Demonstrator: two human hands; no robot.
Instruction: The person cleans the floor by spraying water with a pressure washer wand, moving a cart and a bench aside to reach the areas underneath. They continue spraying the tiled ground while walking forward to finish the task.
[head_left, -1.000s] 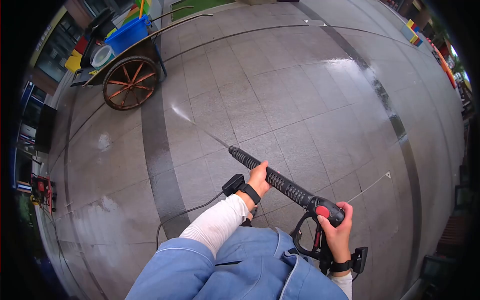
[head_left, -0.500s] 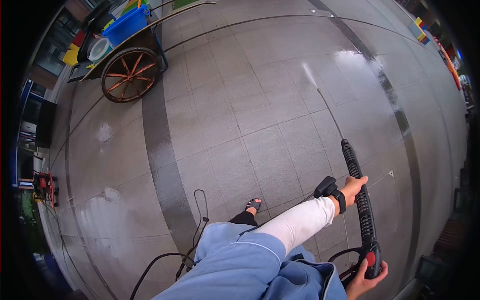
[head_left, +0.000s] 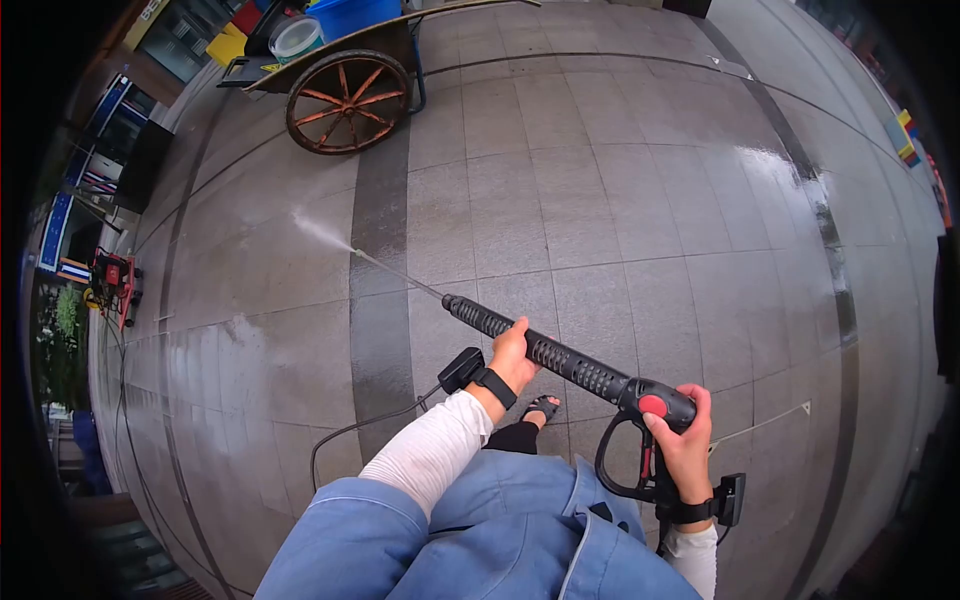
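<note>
A black pressure washer gun [head_left: 588, 374] lies slantwise in front of me, its thin metal lance [head_left: 400, 274] pointing left and away. White spray [head_left: 322, 233] leaves the nozzle and fans out over the wet paving. Around the ribbed barrel, about midway along, my left hand [head_left: 512, 358] is closed. My right hand [head_left: 686, 440] grips the rear of the gun beside a round red button [head_left: 653, 405]. The trigger guard [head_left: 604, 455] hangs below; whether a finger presses the trigger is hard to make out.
A handcart with a rusty spoked wheel [head_left: 349, 102] stands ahead to the left, carrying a blue tub [head_left: 352, 14] and a pale bucket [head_left: 297, 38]. A red wheeled machine [head_left: 114, 286] sits far left, a hose [head_left: 123, 400] trailing from it. My sandalled foot [head_left: 543, 406] shows below the gun.
The gun has swung left, its spray moving from the right-hand paving to the left beyond the dark strip. Both hands moved with it, keeping hold. The cart now appears further right and higher.
</note>
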